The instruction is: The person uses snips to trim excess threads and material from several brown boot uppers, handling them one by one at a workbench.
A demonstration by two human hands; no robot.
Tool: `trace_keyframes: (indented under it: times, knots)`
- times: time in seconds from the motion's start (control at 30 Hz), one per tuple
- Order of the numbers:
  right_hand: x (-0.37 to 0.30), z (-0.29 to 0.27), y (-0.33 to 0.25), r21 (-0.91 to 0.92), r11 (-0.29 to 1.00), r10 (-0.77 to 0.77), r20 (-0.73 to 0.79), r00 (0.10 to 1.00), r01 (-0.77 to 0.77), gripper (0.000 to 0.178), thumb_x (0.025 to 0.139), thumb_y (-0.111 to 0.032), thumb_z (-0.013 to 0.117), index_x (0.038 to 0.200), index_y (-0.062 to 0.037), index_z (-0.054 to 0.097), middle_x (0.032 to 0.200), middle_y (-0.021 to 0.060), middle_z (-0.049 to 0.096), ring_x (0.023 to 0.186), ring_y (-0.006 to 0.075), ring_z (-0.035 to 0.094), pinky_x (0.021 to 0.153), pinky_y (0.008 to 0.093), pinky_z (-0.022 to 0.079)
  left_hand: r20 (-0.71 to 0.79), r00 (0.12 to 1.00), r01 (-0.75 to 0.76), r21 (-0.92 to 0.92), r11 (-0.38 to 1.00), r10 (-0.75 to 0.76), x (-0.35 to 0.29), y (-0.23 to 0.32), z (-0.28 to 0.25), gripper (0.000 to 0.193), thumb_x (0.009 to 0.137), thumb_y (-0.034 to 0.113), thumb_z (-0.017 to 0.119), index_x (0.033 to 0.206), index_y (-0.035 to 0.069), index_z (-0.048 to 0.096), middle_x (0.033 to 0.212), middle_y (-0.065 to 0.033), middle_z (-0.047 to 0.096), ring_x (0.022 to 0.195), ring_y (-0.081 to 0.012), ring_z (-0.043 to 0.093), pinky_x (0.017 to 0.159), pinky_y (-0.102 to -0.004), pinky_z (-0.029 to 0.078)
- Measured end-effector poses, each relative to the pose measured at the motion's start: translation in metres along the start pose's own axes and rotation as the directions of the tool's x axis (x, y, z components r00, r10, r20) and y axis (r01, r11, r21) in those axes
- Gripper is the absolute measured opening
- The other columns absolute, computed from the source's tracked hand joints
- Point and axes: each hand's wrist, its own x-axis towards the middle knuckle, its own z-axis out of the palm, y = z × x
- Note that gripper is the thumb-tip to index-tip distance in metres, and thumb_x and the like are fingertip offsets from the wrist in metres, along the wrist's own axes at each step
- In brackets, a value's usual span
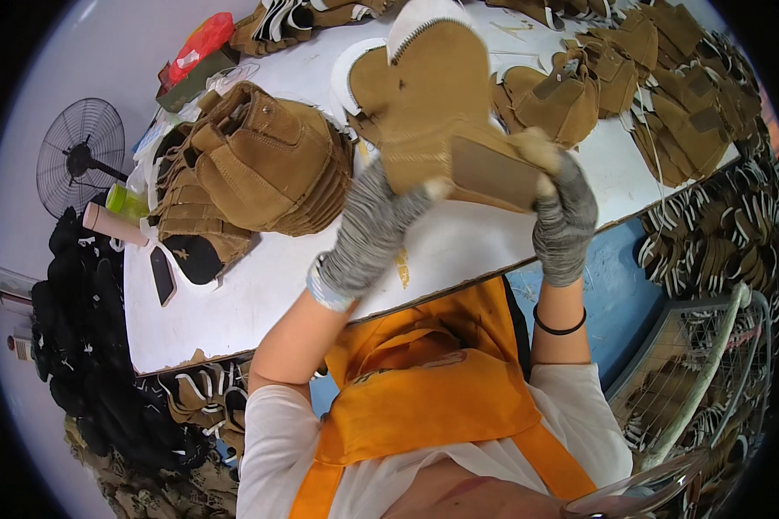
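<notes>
A tan suede boot upper (437, 91) with a white edge at its toe is held up over the white table (294, 268). My left hand (376, 221), in a grey knitted glove with bare fingertips, grips its lower left side with the thumb on top. On the opposite side, my right hand (564, 208), gloved the same way, pinches the edge beside a darker brown patch (489, 173). More white-edged tan pieces (368, 78) lie behind the upper. To the left of my left hand stands a nested stack of tan uppers (273, 164).
A dark phone (162, 275) and a pink cylinder (112, 225) lie near the table's left end. More uppers (554, 99) spread across the right side. A wire cart (692, 372) holding pieces stands at right. A fan (80, 157) is by the left wall, above black items (82, 320).
</notes>
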Motion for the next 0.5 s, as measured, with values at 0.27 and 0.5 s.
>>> trace_keyframes:
  times: [0.27,0.5]
  knots:
    - [0.041,0.023,0.085,-0.411,0.879,0.258,-0.012,0.966,-0.24,0.026,0.084,-0.017,0.059,0.108,-0.0063,0.063,0.102,0.0122,0.065,0.095,0.0245,0.061,0.086,0.0331,0.046,-0.226,0.955,-0.142,0.224,0.964,0.193,-0.013,-0.069,-0.03,0.037,0.083,0.016,0.068,0.115,0.003,0.056,0.106,-0.0051,0.062,0.095,-0.0155,0.057,0.086,-0.0287,0.044]
    - [0.047,0.068,0.148,-0.838,0.519,0.554,0.179,0.813,-0.169,0.028,0.081,-0.024,0.061,0.1,-0.0038,0.056,0.097,0.0175,0.064,0.092,0.0344,0.06,0.082,0.0419,0.046,-0.273,0.944,-0.14,0.18,0.974,0.186,-0.013,-0.078,-0.032,0.031,0.086,0.016,0.065,0.113,0.003,0.057,0.106,-0.0046,0.061,0.095,-0.0159,0.055,0.086,-0.0293,0.043]
